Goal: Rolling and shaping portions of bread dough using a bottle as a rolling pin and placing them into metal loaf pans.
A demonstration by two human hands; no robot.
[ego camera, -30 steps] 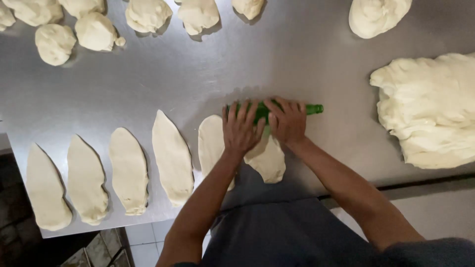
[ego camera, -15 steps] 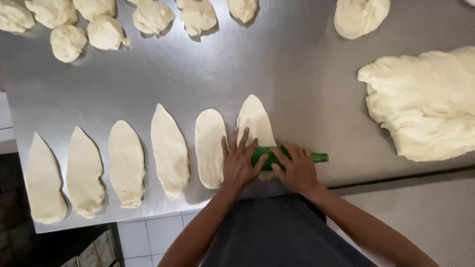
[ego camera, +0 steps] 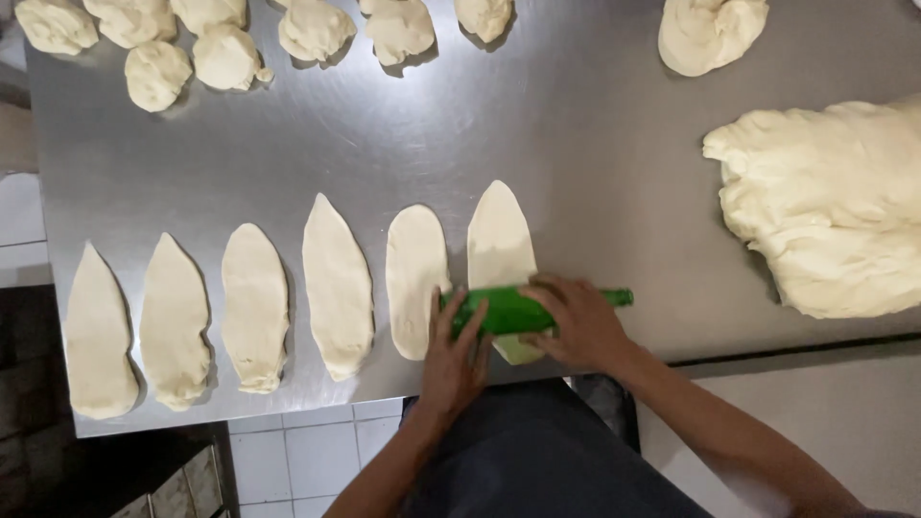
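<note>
A green bottle (ego camera: 518, 310) is pressed crosswise under both hands at the near edge of the steel table (ego camera: 595, 144), its neck pointing right. The left hand (ego camera: 456, 355) lies flat with fingers spread on its base end; the right hand (ego camera: 580, 321) is curled over its middle. Beneath it lies the rightmost flattened dough piece (ego camera: 501, 249), its long axis running away from the body. Five more flattened pieces (ego camera: 254, 302) lie to the left, and dough balls (ego camera: 230, 58) farther back.

Beyond the green bottle (ego camera: 523, 309) you have bare steel table (ego camera: 595, 144). To its left, flat dough pieces (ego camera: 336, 283) block; far right, the big dough mass (ego camera: 835, 206).
</note>
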